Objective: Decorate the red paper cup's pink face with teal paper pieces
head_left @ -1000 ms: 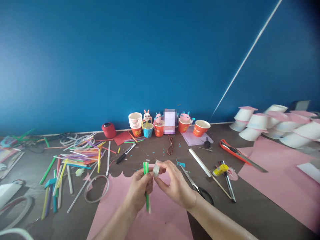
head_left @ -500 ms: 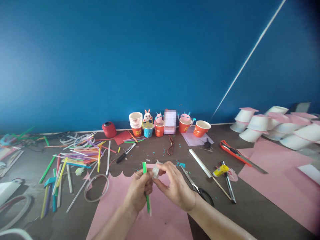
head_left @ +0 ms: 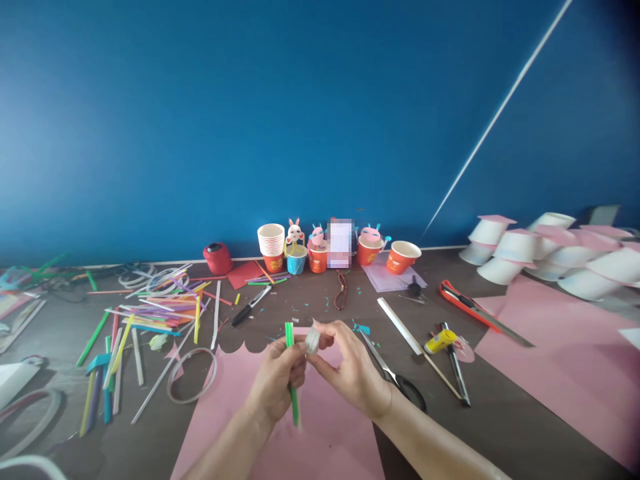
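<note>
My left hand [head_left: 274, 375] is closed around green straws [head_left: 294, 408], held nearly upright, with a pale strip beside their lower end. In the fingers of my right hand [head_left: 354, 375] is a small whitish, see-through roll [head_left: 313, 341], which looks like clear tape. The roll sits right beside the straws; whether a strip joins the two I cannot make out. Under both hands lies a pink paper sheet [head_left: 225, 420] with a scalloped far edge. Scissors [head_left: 387, 370] with black handles rest just right of my right hand.
Loose coloured straws [head_left: 163, 310] and a tape ring [head_left: 175, 393] lie to the left. Paper cups [head_left: 271, 240] with small figures line the wall. On the right are an orange cutter [head_left: 470, 308], a yellow glue stick [head_left: 440, 341], pink paper [head_left: 555, 360] and white cups [head_left: 515, 248].
The whitish roll has turned slightly in my right fingers. Both hands stay almost in place, and the straws are still in my left hand.
</note>
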`<state>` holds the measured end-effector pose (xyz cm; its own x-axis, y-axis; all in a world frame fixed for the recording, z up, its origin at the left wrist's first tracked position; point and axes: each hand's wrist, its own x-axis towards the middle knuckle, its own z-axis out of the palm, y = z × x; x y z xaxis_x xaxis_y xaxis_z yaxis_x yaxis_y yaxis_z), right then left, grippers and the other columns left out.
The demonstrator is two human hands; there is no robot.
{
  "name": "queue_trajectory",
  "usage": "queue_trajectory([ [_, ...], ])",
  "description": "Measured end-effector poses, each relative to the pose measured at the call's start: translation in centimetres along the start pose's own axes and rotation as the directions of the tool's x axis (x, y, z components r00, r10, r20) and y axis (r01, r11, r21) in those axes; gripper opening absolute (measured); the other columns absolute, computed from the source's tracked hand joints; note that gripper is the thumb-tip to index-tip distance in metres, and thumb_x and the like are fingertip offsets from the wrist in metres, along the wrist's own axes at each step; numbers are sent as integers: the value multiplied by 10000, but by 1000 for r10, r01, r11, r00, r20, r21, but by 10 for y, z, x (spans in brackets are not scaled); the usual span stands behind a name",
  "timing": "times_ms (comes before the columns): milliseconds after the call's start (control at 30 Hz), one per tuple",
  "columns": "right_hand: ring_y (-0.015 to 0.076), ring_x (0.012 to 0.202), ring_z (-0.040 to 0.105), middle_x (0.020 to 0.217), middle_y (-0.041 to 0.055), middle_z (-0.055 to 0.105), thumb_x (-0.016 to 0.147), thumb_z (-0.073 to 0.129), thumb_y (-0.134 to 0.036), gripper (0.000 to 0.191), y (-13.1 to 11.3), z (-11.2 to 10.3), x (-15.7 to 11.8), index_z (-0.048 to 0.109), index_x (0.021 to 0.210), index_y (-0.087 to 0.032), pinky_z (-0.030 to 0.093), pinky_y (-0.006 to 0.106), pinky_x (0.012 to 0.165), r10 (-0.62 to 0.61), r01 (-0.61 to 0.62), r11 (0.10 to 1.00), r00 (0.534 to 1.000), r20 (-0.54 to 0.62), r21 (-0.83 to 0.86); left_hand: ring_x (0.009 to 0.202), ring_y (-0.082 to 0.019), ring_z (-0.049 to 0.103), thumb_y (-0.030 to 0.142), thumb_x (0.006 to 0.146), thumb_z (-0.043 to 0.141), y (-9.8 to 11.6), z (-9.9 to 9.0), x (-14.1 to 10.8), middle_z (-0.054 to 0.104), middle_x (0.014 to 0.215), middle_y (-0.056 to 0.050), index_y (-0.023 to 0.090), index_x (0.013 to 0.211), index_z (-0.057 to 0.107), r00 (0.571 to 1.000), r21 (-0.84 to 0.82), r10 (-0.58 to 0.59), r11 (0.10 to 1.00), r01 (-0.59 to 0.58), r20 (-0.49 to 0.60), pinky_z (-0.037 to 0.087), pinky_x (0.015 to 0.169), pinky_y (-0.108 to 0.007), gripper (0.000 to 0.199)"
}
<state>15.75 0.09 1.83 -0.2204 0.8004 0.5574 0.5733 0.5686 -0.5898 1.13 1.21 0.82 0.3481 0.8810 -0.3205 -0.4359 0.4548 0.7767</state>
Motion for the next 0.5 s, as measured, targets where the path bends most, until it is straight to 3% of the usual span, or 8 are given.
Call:
queue_trajectory([
  [333,180,731,511,778,40,522,798,532,-202,305,-3,4,-4,431,1084,-176,451,396,771,-107,109,989,994,17,-101,371,-8,143,274,680,596,-3,-2,1,223,466,92,136,624,495,1000,-7,12,1000,-12,-24,102,381,-180,180],
  [500,168,717,497,751,22,504,791,543,-200,264,-3,3,-2,440,1033,-186,456,379,747,-69,70,995,998,13,-68,383,-9,131,272,700,603,-3,-3,1,211,483,91,139,627,482,1000,-22,10,1000,-10,-2,93,386,-181,194],
])
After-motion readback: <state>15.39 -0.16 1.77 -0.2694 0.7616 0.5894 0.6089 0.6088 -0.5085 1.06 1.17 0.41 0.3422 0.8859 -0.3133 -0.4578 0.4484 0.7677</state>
